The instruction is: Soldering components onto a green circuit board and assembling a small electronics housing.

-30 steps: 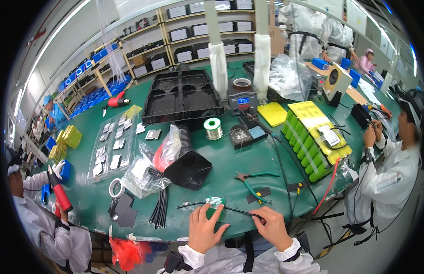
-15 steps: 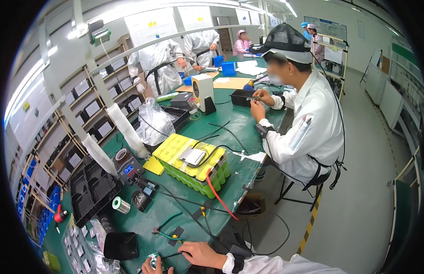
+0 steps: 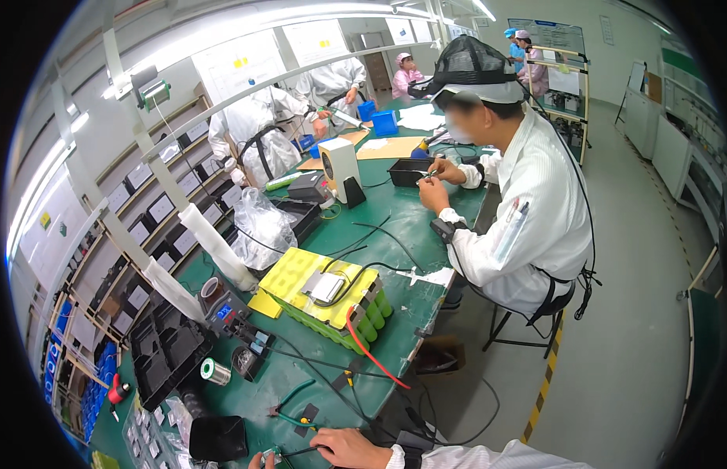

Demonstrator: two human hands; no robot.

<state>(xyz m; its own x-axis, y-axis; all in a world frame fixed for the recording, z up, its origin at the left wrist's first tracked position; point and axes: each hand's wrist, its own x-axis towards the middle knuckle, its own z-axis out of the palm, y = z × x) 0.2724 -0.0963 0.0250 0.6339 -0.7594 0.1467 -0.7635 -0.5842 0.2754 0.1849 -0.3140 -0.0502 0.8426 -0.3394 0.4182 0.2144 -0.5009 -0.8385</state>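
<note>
At the lower edge, my left hand is mostly cut off. Its fingers pinch a small green circuit board. Just right of it, my right hand is closed around a thin black cable, whose far end reaches the board. Whether the two touch is too small to tell. Green-handled pliers lie open-jawed beyond my hands. A black pouch-like piece rests to the left, beside clear bags of small pale parts.
A yellow-green battery pack with black and red leads stands mid-table. Left of it are a soldering station, a solder spool and a black tray. A co-worker sits at the right edge, handling something small.
My view has tilted a little, so both hands sit lower in the picture and the circuit board is more cut off. My grips look unchanged. A person at the back has shifted their arms.
</note>
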